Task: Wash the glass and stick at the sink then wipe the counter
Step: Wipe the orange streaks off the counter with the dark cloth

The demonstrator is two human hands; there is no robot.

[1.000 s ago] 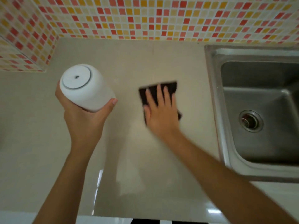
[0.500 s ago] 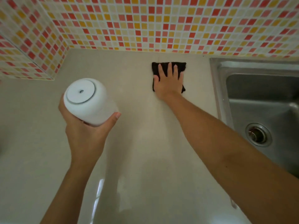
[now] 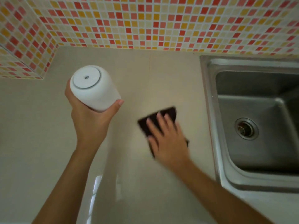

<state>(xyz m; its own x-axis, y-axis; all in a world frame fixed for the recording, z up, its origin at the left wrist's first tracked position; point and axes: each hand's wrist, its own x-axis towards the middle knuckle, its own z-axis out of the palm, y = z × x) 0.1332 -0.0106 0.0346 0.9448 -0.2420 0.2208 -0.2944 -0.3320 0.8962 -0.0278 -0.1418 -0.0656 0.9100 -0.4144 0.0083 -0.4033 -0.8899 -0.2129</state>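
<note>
Wiping underway on the surface [image 3: 40, 135], beige and glossy. Right hand [image 3: 168, 139] flat, fingers straight and spread, pressing a dark cloth [image 3: 168, 113] down just left of the sink [image 3: 208, 110]; blurred, so mid-stroke by the look of it. Left hand [image 3: 88, 117] curled round a white container [image 3: 93, 88], held up off the surface, out of the cloth's way. No glass or stick anywhere in view; sink basin bare around the drain [image 3: 246, 128]. To do this well: keep the palm flat for even pressure, overlap each pass, work right up to the tiled wall [image 3: 145, 21] and the sink rim. Worth covering the patch under the lifted container before setting it down. Steady grip on that container throughout.
</note>
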